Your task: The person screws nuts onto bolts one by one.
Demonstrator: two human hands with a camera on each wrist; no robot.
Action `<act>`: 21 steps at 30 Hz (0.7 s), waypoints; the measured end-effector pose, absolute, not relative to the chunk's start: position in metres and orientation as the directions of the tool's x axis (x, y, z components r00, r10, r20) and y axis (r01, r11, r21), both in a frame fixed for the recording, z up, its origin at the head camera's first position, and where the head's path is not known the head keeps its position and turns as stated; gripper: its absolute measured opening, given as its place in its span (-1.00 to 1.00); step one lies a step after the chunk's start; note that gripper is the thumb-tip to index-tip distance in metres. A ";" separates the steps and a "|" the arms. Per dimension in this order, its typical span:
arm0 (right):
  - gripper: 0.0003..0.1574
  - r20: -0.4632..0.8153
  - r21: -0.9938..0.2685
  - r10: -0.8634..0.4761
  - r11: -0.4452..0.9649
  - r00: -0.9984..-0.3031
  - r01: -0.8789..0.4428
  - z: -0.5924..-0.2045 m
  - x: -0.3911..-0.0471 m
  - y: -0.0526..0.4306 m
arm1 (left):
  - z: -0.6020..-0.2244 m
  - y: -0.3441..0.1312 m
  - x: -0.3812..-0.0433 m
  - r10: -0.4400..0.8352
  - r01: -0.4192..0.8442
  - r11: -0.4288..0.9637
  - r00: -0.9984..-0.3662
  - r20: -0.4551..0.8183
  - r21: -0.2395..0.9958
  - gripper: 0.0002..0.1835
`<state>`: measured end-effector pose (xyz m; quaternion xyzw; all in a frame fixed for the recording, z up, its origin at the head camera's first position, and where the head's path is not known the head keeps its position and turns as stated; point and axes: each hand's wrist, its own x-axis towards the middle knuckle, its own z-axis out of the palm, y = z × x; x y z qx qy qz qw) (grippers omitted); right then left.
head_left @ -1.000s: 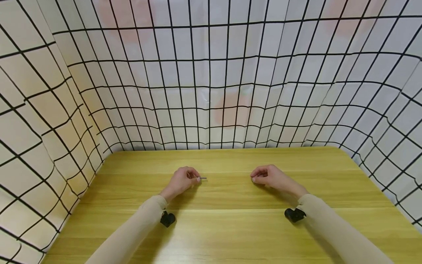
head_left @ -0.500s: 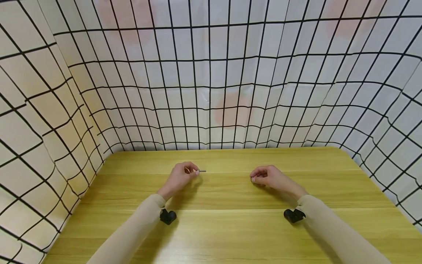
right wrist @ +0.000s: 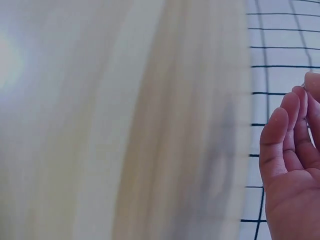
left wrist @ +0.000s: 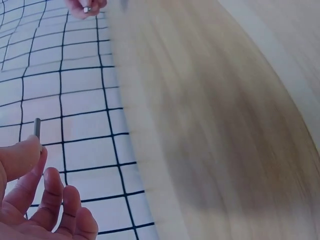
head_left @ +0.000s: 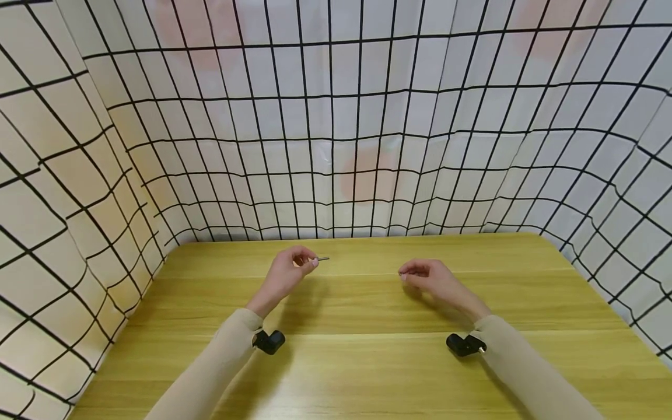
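Observation:
My left hand [head_left: 288, 269] pinches a short, thin grey metal rod [head_left: 323, 258] between thumb and index finger. The rod's free end points to the right, toward the other hand. In the left wrist view the rod [left wrist: 37, 128] stands up from the fingertips, while the remaining fingers are loosely bent. Across a gap, my right hand [head_left: 431, 277] pinches a small, shiny metal piece [left wrist: 87, 9], mostly covered by its fingertips. What kind of piece it is cannot be made out. In the right wrist view that hand [right wrist: 292, 145] shows at the right edge, its thumb meeting the index finger.
Both hands are over a wooden table [head_left: 357, 361]. A white sheet with a black grid [head_left: 336, 116] encloses the table's back and sides. Each sleeve carries a small black wrist camera, one on the left [head_left: 269, 342] and one on the right [head_left: 464, 345].
My left hand has moved up in the head view, toward the table's back edge, carrying the rod, which now tilts slightly. My right hand has risen a little, still pinching the small piece.

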<state>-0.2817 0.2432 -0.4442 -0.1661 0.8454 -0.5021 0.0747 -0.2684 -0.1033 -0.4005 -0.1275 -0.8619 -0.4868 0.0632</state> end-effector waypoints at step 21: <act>-0.69 0.207 -0.934 -0.241 0.239 -0.948 -0.265 -0.402 -0.238 0.206 | -0.404 -0.091 -0.254 0.125 0.381 0.469 -0.922 0.368 0.797 -0.93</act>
